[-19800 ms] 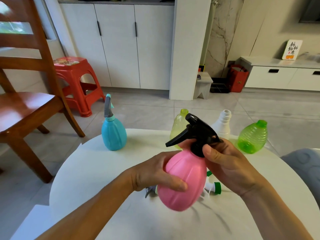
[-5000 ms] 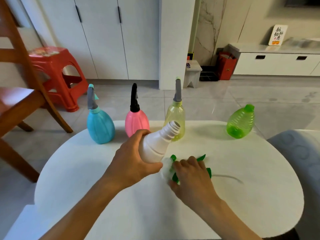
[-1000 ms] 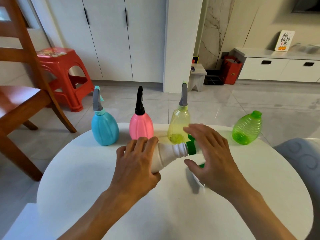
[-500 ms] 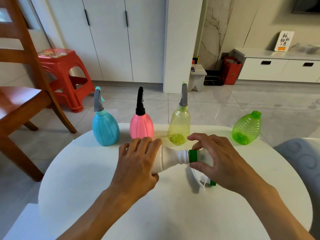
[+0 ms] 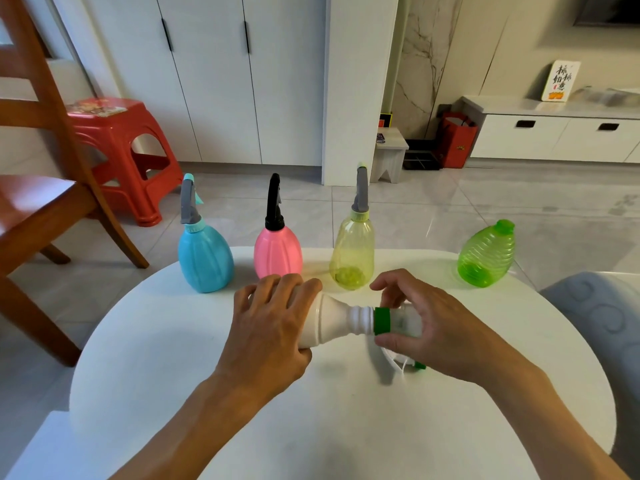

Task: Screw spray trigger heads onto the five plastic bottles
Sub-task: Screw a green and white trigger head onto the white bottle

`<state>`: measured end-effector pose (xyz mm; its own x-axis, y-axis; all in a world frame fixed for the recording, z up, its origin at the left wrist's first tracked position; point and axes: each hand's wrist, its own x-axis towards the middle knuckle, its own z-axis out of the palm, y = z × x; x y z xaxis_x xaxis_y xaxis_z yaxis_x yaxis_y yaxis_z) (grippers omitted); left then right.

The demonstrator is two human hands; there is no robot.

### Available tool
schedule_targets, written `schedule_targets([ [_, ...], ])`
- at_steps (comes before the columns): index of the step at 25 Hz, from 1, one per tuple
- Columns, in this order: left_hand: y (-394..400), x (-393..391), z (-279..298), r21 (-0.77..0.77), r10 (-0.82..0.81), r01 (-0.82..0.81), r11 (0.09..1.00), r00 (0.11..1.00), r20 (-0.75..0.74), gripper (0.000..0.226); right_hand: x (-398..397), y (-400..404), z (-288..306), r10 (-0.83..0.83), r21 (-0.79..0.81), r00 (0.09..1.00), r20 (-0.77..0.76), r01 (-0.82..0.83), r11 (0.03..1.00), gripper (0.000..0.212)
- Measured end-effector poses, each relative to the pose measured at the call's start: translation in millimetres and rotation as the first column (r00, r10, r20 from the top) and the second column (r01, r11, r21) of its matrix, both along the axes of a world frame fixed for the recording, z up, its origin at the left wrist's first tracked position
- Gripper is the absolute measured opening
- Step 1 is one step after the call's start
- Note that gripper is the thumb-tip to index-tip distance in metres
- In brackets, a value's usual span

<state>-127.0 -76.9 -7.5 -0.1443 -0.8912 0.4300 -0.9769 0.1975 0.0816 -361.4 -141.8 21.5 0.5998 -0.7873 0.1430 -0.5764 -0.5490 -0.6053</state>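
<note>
A white bottle (image 5: 332, 323) is held sideways over the round white table (image 5: 173, 358), neck pointing right. My left hand (image 5: 270, 327) grips its body. My right hand (image 5: 433, 327) holds the white spray trigger head (image 5: 403, 322), whose green collar (image 5: 382, 319) sits on the bottle's neck. At the table's far edge stand a blue bottle (image 5: 205, 258), a pink bottle (image 5: 277, 251) and a yellow bottle (image 5: 352, 251), each topped with a trigger head. A green bottle (image 5: 486, 254) stands at the far right with no trigger head.
A wooden chair (image 5: 38, 188) stands left of the table, a red plastic stool (image 5: 117, 140) behind it. A grey cushioned seat (image 5: 602, 320) touches the table's right side. White cabinets and a tiled floor lie beyond.
Over the last second my right hand has closed around the trigger head and turned at the wrist on the neck. The left hand keeps holding the white bottle.
</note>
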Motion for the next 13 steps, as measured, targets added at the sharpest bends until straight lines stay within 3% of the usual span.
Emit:
schedule_targets([
  [3,0.7,-1.6,-2.0,0.013,-0.013,0.013,1.0,1.0,0.017,0.089,-2.3,-1.9,0.4,-0.029,0.097,0.999,0.024,0.026,0.995,0.042],
  [7,0.7,-1.2,-2.3,0.033,-0.006,0.005,0.999,1.0,0.019,0.087,-1.7,1.1,1.2,0.013,0.115,1.0,0.006,-0.014,0.993,0.053],
  [11,2.0,-2.9,-5.5,0.03,-0.03,0.029,0.999,0.999,0.043,0.089,-2.9,-0.8,1.2,0.002,0.174,1.0,-0.008,-0.001,0.985,0.039],
  [13,2.0,-3.1,-5.2,0.02,-0.019,0.019,1.0,0.999,0.026,0.089,-1.9,2.0,1.8,0.021,0.168,0.999,-0.046,-0.013,0.986,0.048],
])
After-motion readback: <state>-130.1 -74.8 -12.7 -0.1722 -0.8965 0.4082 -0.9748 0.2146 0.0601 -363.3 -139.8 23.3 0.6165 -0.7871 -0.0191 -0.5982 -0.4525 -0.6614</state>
